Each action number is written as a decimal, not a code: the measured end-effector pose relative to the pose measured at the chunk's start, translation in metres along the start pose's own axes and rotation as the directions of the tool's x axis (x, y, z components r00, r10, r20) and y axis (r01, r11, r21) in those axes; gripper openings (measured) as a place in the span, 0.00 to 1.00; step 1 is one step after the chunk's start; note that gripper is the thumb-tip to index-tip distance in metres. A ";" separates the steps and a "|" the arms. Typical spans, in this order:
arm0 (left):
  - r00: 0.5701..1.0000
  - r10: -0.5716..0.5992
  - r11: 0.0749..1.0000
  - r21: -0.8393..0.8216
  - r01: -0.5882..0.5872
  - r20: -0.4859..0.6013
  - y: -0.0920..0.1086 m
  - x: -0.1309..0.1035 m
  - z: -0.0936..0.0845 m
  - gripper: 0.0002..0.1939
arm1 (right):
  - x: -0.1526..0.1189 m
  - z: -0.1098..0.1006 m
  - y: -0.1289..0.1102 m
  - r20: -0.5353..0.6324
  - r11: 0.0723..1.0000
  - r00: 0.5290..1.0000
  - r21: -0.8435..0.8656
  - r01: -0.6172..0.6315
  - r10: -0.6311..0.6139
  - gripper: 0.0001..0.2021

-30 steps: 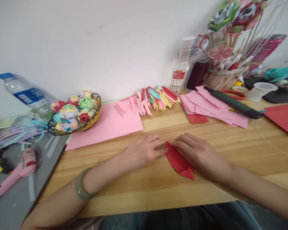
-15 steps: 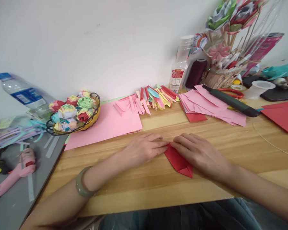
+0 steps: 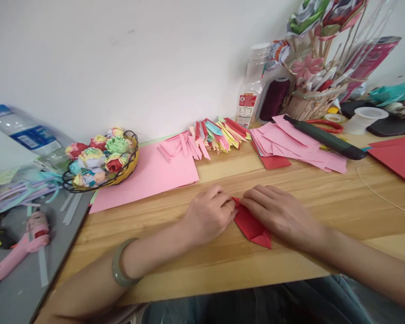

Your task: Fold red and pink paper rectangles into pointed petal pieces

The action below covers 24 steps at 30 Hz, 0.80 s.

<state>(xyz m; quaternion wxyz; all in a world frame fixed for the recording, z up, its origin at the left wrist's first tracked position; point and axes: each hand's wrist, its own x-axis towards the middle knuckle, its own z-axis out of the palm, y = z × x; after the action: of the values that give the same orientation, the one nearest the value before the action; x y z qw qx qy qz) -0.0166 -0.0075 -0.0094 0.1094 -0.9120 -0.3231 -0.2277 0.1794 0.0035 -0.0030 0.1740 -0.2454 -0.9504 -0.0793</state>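
Note:
A folded piece of red paper lies on the wooden table, its small folded flap at the near end. My left hand, fingers curled, pinches the paper's far left tip. On the paper's right side rests my right hand, its fingers together and pressing the paper near the same tip. The fingertips of both hands almost meet there. Part of the paper's right edge is hidden under my right hand.
Beyond my hands are pink sheets, folded colored strips and a pink paper stack under a dark green cutter. A basket of paper flowers stands left, a glue gun farther left.
My left hand has curled its fingers more and shifted slightly at the paper's tip. My right hand stays nearly in place on the paper. The view has shifted a little.

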 end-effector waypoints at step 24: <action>0.999 0.041 0.999 -0.001 -0.041 -0.013 -0.003 -0.001 -0.001 0.15 | 0.001 -0.001 -0.001 -0.024 0.995 0.996 -0.050 0.083 -0.085 0.16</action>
<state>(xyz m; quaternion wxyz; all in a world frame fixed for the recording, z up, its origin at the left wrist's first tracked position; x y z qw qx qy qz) -0.0198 -0.0066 -0.0090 0.1158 -0.9170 -0.3034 -0.2316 0.1787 0.0030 -0.0015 0.1767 -0.2083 -0.9553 -0.1127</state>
